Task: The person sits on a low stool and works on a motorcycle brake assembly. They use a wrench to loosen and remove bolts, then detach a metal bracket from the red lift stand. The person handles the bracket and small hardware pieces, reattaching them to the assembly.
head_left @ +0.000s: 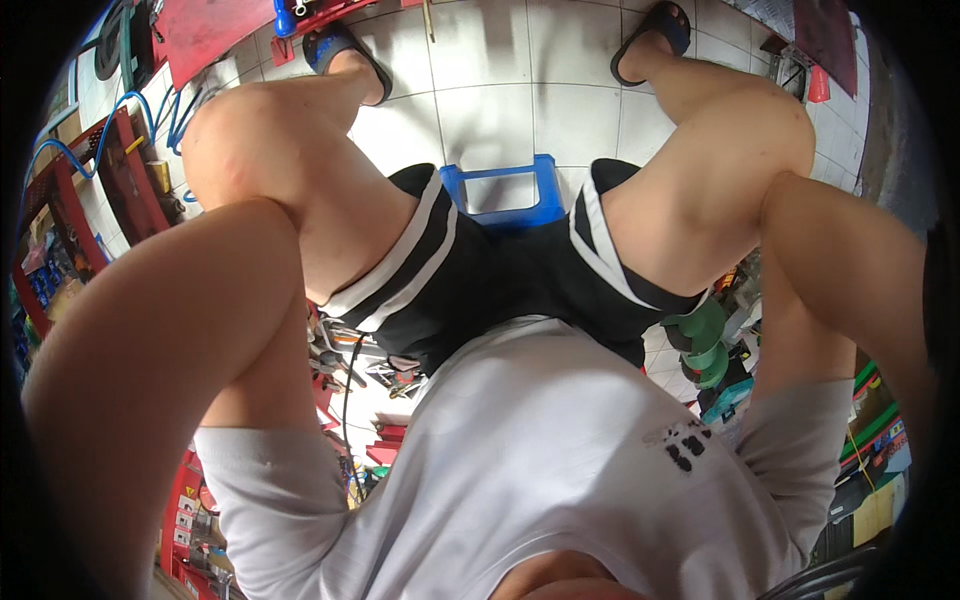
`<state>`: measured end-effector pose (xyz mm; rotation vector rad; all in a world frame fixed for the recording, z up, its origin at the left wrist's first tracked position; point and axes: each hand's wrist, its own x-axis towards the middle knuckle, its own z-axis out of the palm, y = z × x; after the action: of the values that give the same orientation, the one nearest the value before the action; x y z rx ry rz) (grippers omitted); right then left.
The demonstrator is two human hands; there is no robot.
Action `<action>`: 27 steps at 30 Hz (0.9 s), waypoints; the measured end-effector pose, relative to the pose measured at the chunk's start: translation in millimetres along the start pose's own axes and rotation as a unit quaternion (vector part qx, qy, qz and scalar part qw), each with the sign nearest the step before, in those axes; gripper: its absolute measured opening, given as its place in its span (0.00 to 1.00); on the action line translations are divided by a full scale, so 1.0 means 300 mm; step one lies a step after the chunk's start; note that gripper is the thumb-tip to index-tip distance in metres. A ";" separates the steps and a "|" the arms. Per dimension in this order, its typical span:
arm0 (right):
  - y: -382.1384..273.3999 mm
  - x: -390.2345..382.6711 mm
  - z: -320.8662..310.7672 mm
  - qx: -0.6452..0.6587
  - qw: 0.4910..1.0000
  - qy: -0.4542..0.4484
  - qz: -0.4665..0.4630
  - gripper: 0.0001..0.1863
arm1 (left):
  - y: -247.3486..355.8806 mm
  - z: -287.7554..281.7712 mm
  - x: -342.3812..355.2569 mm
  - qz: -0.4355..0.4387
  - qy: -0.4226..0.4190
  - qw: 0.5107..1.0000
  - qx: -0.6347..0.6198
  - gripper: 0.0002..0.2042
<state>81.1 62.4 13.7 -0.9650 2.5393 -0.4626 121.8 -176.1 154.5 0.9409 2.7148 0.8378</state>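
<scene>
Both my elbows rest on my knees. My left forearm (150, 340) rises toward the lower left edge and my right forearm (855, 265) toward the right edge; neither hand shows, so what they hold is hidden. I am seated low on a blue plastic stool (545, 190), wearing black shorts (510, 270) with white stripes, a white shirt (530, 440) and slides (665, 30), with my feet apart.
White floor tiles (480, 90) lie between my feet. Red metal racks (95, 170) and a blue coiled hose (140, 100) are at the left. Scattered tools (380, 370) and green round objects (705, 345) lie around the stool; red panels (205, 35) stand at the upper left.
</scene>
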 end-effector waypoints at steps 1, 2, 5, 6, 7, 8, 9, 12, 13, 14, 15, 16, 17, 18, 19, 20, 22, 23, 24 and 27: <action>0.001 0.004 0.001 -0.002 1.000 0.002 -0.002 0.20 | 0.000 0.005 -0.001 0.001 0.001 1.000 0.003 0.19; 0.000 0.000 0.008 -0.001 1.000 0.001 -0.004 0.20 | 0.007 0.011 -0.012 -0.002 0.002 1.000 -0.001 0.19; 0.003 0.011 0.024 -0.003 1.000 0.006 -0.013 0.20 | 0.015 0.029 -0.015 -0.004 0.009 1.000 0.006 0.19; 0.001 0.011 0.031 -0.002 1.000 0.006 -0.011 0.20 | 0.018 0.031 -0.010 0.000 0.006 1.000 0.005 0.19; 0.003 0.010 0.033 0.001 1.000 0.006 -0.006 0.20 | 0.020 0.036 -0.003 0.001 0.004 1.000 0.005 0.19; 0.012 0.018 0.029 -0.003 1.000 0.010 -0.005 0.20 | 0.005 0.040 0.006 0.007 0.005 1.000 0.005 0.19; 0.018 0.028 0.026 -0.010 1.000 0.018 -0.008 0.20 | 0.001 0.040 0.007 0.012 0.009 1.000 0.014 0.19; 0.002 0.018 0.039 -0.007 1.000 0.019 -0.012 0.20 | 0.031 0.045 -0.012 0.012 0.011 1.000 0.014 0.19; 0.001 0.015 0.037 -0.005 1.000 0.021 -0.011 0.20 | 0.043 0.043 -0.016 0.014 0.010 1.000 0.014 0.19; 0.011 0.023 0.024 -0.010 0.999 0.031 -0.007 0.20 | 0.029 0.032 -0.003 0.024 0.012 0.999 0.018 0.19; 0.017 0.004 0.025 -0.011 0.999 0.033 0.003 0.20 | 0.035 0.040 -0.001 0.021 0.010 1.000 0.011 0.19; 0.018 -0.013 0.023 -0.012 0.999 0.035 0.013 0.20 | 0.041 0.036 -0.004 0.029 0.007 0.999 0.013 0.19; 0.012 0.011 0.034 -0.010 0.999 0.036 -0.009 0.20 | 0.050 0.035 -0.022 0.008 0.011 1.000 0.024 0.19; 0.002 0.024 0.047 0.001 0.999 0.028 -0.030 0.20 | 0.069 0.040 -0.051 -0.018 0.012 0.999 0.026 0.19; -0.009 0.007 0.053 -0.001 0.999 0.022 -0.026 0.20 | 0.071 0.040 -0.058 -0.017 0.012 1.000 0.020 0.19; -0.004 0.021 0.042 -0.002 0.999 0.024 -0.031 0.20 | 0.067 0.036 -0.066 -0.021 0.017 0.999 0.021 0.19; 0.018 0.015 0.015 -0.013 0.999 0.037 -0.003 0.20 | 0.049 0.024 -0.032 0.008 0.016 1.000 0.021 0.19; 0.010 -0.017 0.021 -0.015 0.999 0.034 0.008 0.20 | 0.056 0.025 -0.034 0.017 0.012 1.000 0.014 0.19; 0.009 -0.020 0.037 -0.011 1.000 0.029 0.006 0.20 | 0.061 0.033 -0.041 0.010 0.009 1.000 0.011 0.19; 0.021 0.004 0.053 -0.011 1.000 0.024 0.002 0.20 | 0.052 0.030 -0.036 0.008 0.009 1.000 0.014 0.19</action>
<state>84.0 63.3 -3.2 -0.9677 2.5939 -0.4636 141.3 -168.4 155.0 0.9657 2.7448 0.8179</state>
